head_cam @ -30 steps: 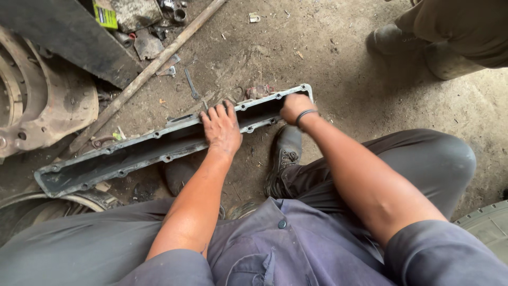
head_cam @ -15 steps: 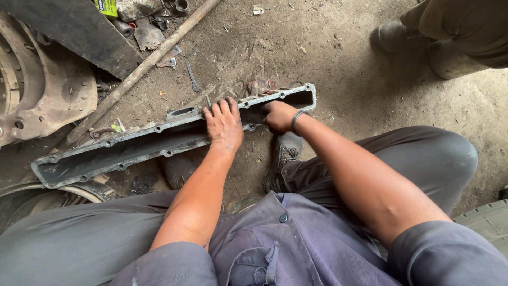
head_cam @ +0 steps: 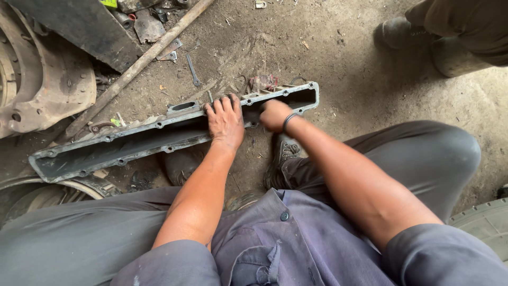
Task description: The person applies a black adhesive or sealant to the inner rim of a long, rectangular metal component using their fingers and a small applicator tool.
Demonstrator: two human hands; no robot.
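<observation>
A long, narrow grey metal engine cover [head_cam: 121,145] lies open side up on the dirt floor, with bolt holes along its rim. My left hand [head_cam: 225,119] rests flat across its middle, fingers apart and reaching over the far rim. My right hand [head_cam: 272,114], with a dark band on the wrist, is curled into a fist inside the trough near the right end. Whether it holds anything is hidden. I squat over the cover in grey trousers, one shoe [head_cam: 283,153] just below it.
A long rusty rod [head_cam: 137,66] lies diagonally behind the cover, with a small wrench [head_cam: 193,69] beside it. A rusty round casting [head_cam: 42,85] and a dark plate [head_cam: 79,26] sit at upper left. Another person's boots [head_cam: 423,39] stand at upper right. A tyre edge [head_cam: 487,222] shows at lower right.
My right fist has slid left along the inside of the cover, from its right end toward my left hand. The left hand has stayed on the rim.
</observation>
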